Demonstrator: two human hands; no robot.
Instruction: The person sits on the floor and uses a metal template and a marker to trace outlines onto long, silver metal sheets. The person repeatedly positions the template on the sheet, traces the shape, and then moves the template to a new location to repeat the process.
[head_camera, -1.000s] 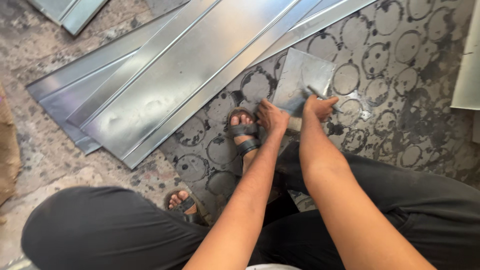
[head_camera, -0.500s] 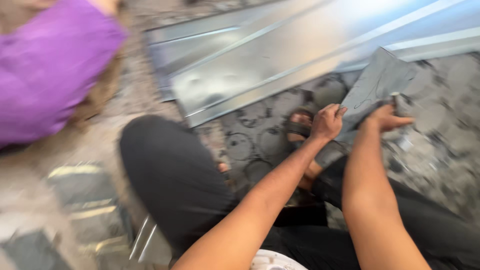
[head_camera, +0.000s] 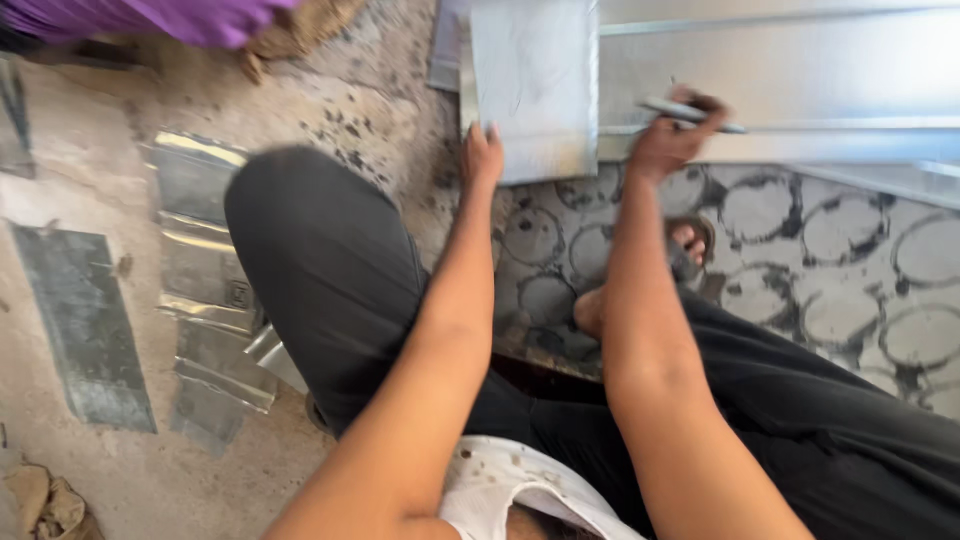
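My left hand (head_camera: 482, 152) rests with fingers together on the near left corner of a small flat metal sheet (head_camera: 535, 85) that lies on the floor ahead of me. My right hand (head_camera: 670, 140) is closed around a thin grey pen-like tool (head_camera: 690, 112), held just right of that sheet, over the edge of the long sheets. I squat in dark trousers; one sandalled foot (head_camera: 685, 250) shows between my arms.
Long folded metal sheets (head_camera: 800, 70) lie across the top right. Several shiny metal offcuts (head_camera: 205, 270) and a dull flat strip (head_camera: 85, 325) lie on the concrete at left. A person's purple garment (head_camera: 150, 18) is at top left. A ring-patterned floor (head_camera: 850, 260) spreads to the right.
The camera has swung left and steadied. The small sheet now lies flat further up, my left hand on its corner, and my right hand has lifted off it with the tool.
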